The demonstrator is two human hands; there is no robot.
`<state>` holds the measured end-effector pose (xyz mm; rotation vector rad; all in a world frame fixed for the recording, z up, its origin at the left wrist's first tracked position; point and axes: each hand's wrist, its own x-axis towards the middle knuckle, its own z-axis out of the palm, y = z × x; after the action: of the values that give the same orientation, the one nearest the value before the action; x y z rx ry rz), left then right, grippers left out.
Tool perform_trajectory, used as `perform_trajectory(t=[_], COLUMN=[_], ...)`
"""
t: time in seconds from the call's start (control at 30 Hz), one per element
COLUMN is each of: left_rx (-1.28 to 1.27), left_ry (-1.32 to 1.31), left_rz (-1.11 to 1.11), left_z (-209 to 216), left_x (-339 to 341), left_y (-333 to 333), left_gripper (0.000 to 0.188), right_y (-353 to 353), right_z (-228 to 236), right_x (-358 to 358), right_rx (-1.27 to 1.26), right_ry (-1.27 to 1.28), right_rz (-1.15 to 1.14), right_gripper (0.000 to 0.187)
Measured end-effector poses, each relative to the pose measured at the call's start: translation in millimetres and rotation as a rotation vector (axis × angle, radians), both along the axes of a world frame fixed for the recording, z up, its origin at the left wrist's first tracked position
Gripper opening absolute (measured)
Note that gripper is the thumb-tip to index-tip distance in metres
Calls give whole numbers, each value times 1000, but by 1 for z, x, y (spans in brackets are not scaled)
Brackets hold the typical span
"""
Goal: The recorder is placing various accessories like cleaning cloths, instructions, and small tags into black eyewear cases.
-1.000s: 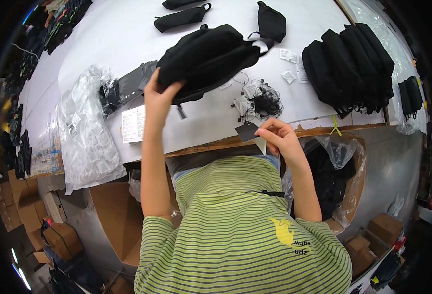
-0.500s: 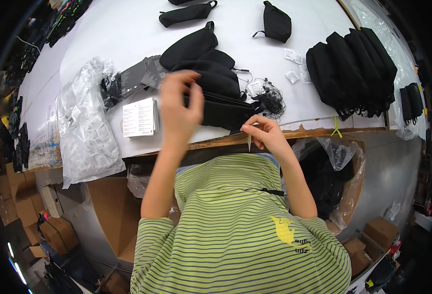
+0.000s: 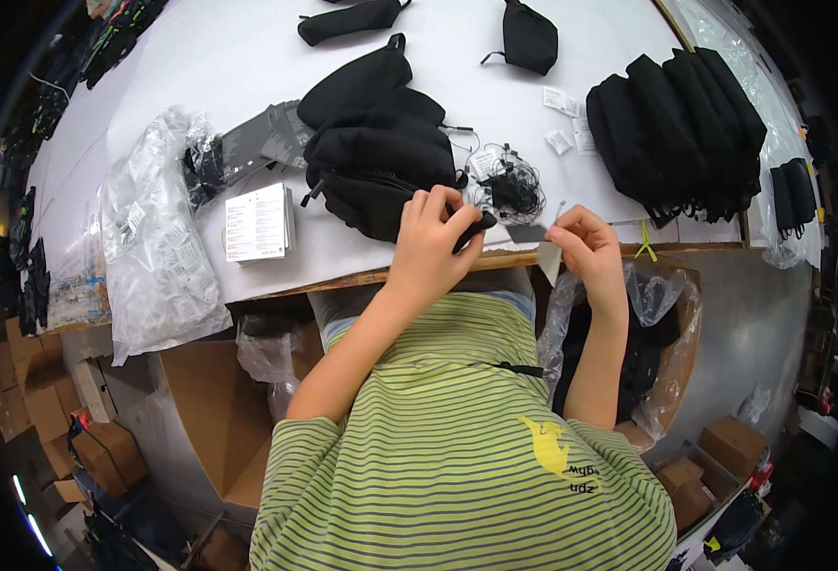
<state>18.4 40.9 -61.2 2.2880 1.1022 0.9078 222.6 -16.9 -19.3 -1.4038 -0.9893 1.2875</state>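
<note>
A black zippered fabric pouch [image 3: 367,205] lies at the table's front edge, on other black pouches. My left hand [image 3: 430,243] is closed on its right end, fingers pinching the dark corner. Just to the right, my right hand [image 3: 590,252] pinches a small grey and white hang tag [image 3: 549,261] by its top, in front of the table edge. A thin string seems to rise from the tag between the fingertips. Beyond both hands sits a tangle of black tag strings [image 3: 516,190]. A dark flat piece [image 3: 526,233] shows between the hands.
A stack of white printed cards [image 3: 257,226] and a clear bag of small packets [image 3: 167,257] stand at left, near dark grey cards [image 3: 248,143]. Several black pouches [image 3: 676,143] stand in a row at right. Open cartons [image 3: 214,409] sit below the table edge.
My left hand has come down and right from above the pouch onto its right end. My right hand has moved right and up, with the tag now plainly visible. The pouch has turned somewhat.
</note>
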Motion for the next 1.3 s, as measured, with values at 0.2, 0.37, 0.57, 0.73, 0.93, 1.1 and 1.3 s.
perform_trajectory(t=[0.2, 0.37, 0.57, 0.73, 0.93, 1.1, 1.3], left_rx=[31, -44, -103, -378, -600, -525, -168], left_ry=[-218, -263, -205, -348, -423, -410, -330], left_rz=[-32, 25, 142, 510, 601, 492, 420], left_z=[10, 31, 48, 61, 68, 67, 58], left_x=[-42, -65, -82, -91, -92, -96, -96], left_y=[-31, -48, -73, -82, -87, -86, -84], left_gripper=[24, 33, 30, 13, 6, 15, 10], right_y=[11, 14, 20, 16, 13, 14, 13], right_z=[9, 15, 23, 18, 16, 14, 18], right_x=[-48, -75, -94, -104, -113, -117, -118], right_rx=[72, 152, 518, 517, 694, 716, 725], right_ry=[-423, -474, -619, -487, -661, -675, -656], right_rz=[313, 327, 485, 623, 582, 558, 555], right_gripper=[7, 11, 7, 11, 11, 9, 8])
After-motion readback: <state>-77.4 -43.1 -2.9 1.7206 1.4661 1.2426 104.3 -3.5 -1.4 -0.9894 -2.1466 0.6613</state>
